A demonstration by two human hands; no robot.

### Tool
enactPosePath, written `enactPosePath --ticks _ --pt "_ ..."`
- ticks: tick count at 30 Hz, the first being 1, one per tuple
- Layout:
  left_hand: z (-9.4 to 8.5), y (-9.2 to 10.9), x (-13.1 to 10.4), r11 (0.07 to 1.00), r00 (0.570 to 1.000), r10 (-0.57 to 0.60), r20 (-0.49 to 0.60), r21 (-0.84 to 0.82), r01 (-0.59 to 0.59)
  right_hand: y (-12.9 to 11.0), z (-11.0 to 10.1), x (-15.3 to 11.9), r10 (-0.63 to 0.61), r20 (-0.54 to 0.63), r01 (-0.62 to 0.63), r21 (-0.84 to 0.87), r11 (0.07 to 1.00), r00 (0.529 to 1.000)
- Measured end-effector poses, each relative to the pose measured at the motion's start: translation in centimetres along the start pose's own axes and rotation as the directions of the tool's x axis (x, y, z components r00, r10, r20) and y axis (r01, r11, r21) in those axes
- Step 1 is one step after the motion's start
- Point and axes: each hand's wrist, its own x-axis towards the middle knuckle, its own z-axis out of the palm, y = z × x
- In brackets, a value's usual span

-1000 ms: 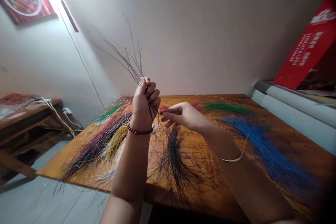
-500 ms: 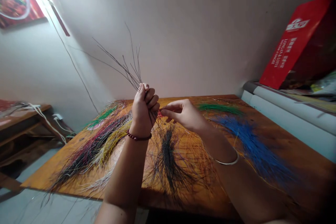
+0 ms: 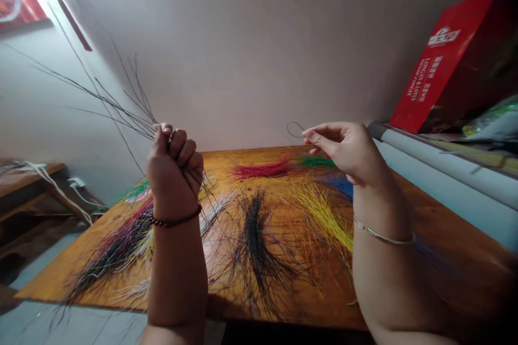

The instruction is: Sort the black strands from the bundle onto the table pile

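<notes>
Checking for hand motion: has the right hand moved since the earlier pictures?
Yes. The right hand pulled rightward, away from the left hand, toward the red box.

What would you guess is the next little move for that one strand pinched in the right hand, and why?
Probably carrying it across to the bunch of dark strands fisted in the left hand. The right hand pinches a single dark strand in the air, apart from the left, above the black pile on the table.

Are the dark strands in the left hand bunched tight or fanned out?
Fanned out. The left hand grips the dark strands in a fist, and their free ends spread apart above it.
</notes>
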Motion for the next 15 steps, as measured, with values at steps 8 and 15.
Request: enactPosePath --ticks 8,15 --pt "1.6 -0.4 -1.2 0.992 0.999 -0.05 -0.007 0.117 0.051 -0.4 -1.7 -0.2 -0.078 -0.175 0.053 -0.141 0.989 0.981" --pt "2.0 -1.3 -1.2 0.986 0.997 -0.077 -0.002 0.148 0.077 4.2 -6.1 1.7 0.044 -0.266 -0.223 -0.691 0.687 0.963"
